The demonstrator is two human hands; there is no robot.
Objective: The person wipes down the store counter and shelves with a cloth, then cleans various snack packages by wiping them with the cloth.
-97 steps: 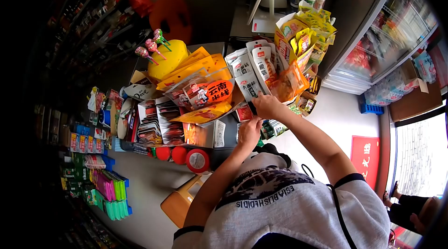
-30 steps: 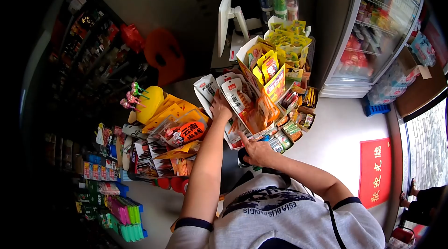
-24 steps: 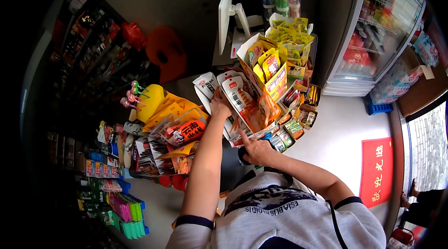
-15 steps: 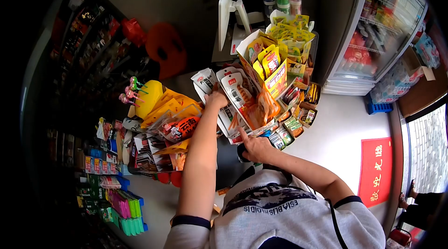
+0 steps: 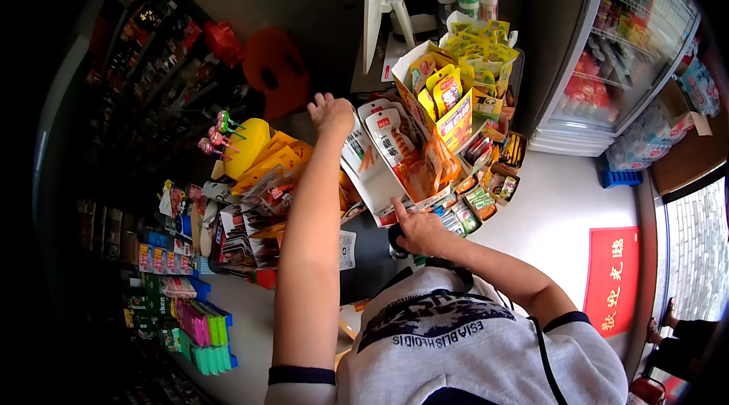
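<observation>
My left hand (image 5: 332,114) is at the far left corner of a white display box (image 5: 382,194), with its fingers bent and apart; I see nothing in them, though their undersides are hidden. My right hand (image 5: 422,232) grips the near edge of this box, its index finger reaching over the rim. White snack packs (image 5: 392,132) stand in the box's middle row, and a white pack printed with carrots (image 5: 366,156) leans at the far end of the left row. Orange packets (image 5: 430,170) lie beside them. A box of yellow packs (image 5: 446,94) adjoins on the right.
Yellow-orange snack bags (image 5: 273,166) and lollipops (image 5: 220,135) stand left of my left arm. A monitor (image 5: 377,14) is at the back. Small packet boxes (image 5: 480,204) line the right side. A glass-door fridge (image 5: 615,56) and a red mat (image 5: 611,280) are further right.
My left hand has moved up and left, away from the packs. The left row of the box now shows bare white bottom near my right hand, which stays at the near edge.
</observation>
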